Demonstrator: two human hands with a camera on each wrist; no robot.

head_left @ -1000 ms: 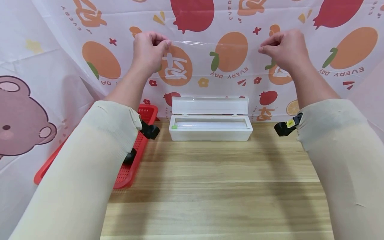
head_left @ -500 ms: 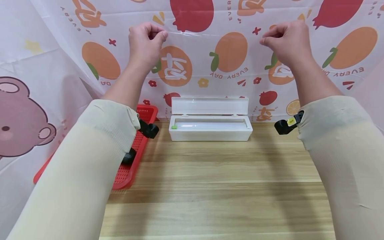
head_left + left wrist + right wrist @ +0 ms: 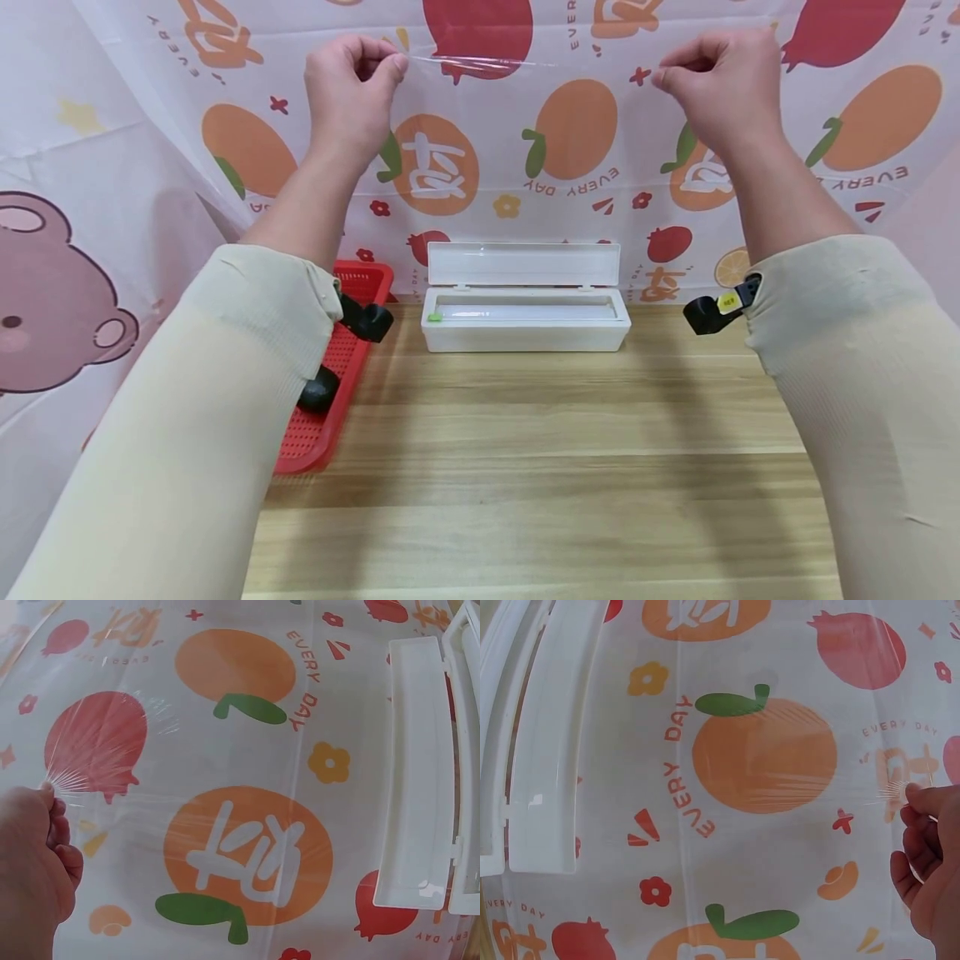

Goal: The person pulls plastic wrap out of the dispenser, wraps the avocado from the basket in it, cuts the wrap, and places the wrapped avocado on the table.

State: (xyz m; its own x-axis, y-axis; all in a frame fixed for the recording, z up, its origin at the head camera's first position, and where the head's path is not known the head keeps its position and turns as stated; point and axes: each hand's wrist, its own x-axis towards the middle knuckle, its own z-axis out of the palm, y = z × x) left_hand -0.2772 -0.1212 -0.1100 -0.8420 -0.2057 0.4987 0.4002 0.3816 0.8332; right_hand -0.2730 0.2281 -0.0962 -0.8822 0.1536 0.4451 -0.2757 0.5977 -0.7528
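Note:
A clear sheet of plastic wrap point(image 3: 480, 63) is stretched between my two raised hands, its upper edge shining in the head view. My left hand point(image 3: 352, 100) pinches one corner between thumb and fingers; in the left wrist view creases fan out from the pinched spot. The other corner is pinched by my right hand point(image 3: 723, 92), with finer creases beside the fingertips in the right wrist view. Below and between the hands, a white plastic wrap dispenser point(image 3: 525, 337) stands on the table with its lid raised. A green slider sits at its left end. How far down the sheet hangs is hard to see.
A red perforated basket point(image 3: 322, 442) lies at the left, partly behind my left sleeve, with a dark rounded object point(image 3: 318, 390) inside. The wooden table point(image 3: 525, 483) stretches in front of the dispenser. A fruit-printed white curtain point(image 3: 510, 158) hangs behind it.
Both hands have risen and moved slightly apart, still pinching the plastic wrap, whose top edge is higher against the curtain. The dispenser and basket have stayed put.

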